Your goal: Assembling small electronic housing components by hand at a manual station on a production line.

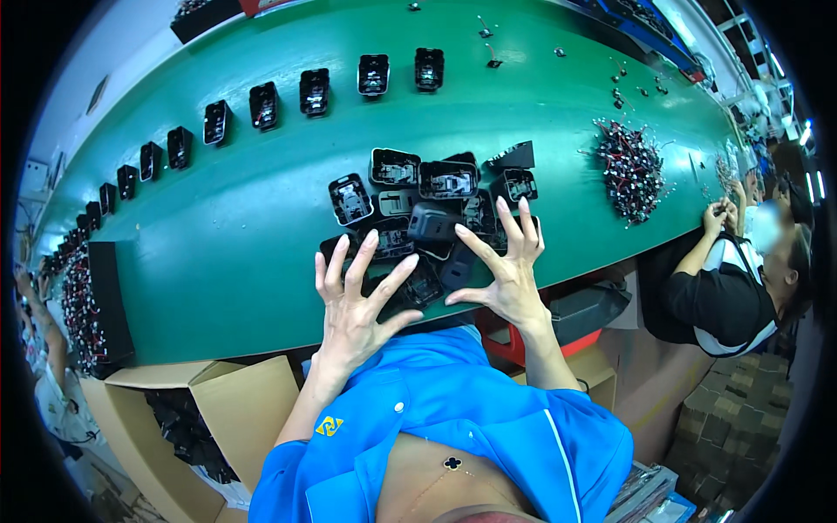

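Observation:
A loose heap of black plastic housings [447, 181] lies on the green table in front of me, most with their hollow side up. My left hand [356, 292] is over the heap's near left edge, fingers spread. On the heap's near right side, my right hand [507, 270] has its fingers and thumb stretched wide apart. Between the hands, one dark housing [433, 223] rests on top with its closed outer side up, near my right index fingertip. Neither hand grips anything. Some housings below are partly hidden by my fingers.
A curved row of black housings [315, 92] runs along the far side of the green table [227, 279]. At right lies a pile of small wired parts [629, 170]; a co-worker [728, 279] sits beyond. An open cardboard box [248, 405] stands at lower left, beside a black tray [109, 301].

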Tool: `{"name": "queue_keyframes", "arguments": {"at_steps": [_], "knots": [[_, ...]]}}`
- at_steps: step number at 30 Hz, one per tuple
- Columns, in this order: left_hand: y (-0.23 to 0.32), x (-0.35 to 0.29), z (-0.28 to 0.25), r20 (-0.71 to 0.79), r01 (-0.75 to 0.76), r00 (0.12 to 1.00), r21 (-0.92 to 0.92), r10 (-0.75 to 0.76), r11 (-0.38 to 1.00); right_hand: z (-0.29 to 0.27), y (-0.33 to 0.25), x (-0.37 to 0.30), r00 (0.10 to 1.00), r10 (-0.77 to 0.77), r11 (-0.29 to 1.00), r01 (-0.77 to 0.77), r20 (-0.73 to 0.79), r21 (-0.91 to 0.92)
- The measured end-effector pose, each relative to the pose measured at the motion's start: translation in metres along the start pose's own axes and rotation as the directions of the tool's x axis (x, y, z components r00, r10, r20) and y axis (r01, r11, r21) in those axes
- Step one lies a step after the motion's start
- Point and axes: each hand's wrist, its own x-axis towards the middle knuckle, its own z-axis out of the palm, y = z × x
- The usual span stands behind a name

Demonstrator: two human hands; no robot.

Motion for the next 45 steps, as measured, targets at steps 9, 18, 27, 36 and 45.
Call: {"name": "queue_keyframes", "arguments": {"at_steps": [9, 18, 27, 36, 45], "knots": [[-0.035, 0.01, -0.021, -0.012, 0.085, 0.996, 0.135, -0.085, 0.987, 0.034, -0.039, 0.028, 0.996, 0.01, 1.0, -0.007, 0.091, -0.023], [-0.049, 0.023, -0.022, 0.005, 0.135, 0.991, 0.158, -0.137, 0.978, 0.038, -0.044, 0.032, 0.999, 0.046, 0.997, -0.045, -0.016, 0.057], [-0.045, 0.025, -0.029, -0.066, 0.04, 0.997, 0.145, -0.031, 0.989, -0.002, -0.022, 0.033, 0.874, 0.083, 0.978, 0.021, -0.478, 0.208], [0.05, 0.086, -0.196, -0.685, -0.687, 0.508, 0.043, 0.522, 0.726, -0.214, -0.056, 0.055, 0.114, -0.49, 0.693, 0.652, -0.864, -0.306], [0.071, 0.052, -0.27, -0.402, -0.864, 0.232, 0.332, 0.886, 0.377, -0.273, -0.04, -0.021, -0.084, -0.59, 0.623, 0.584, -0.803, -0.52]]}}
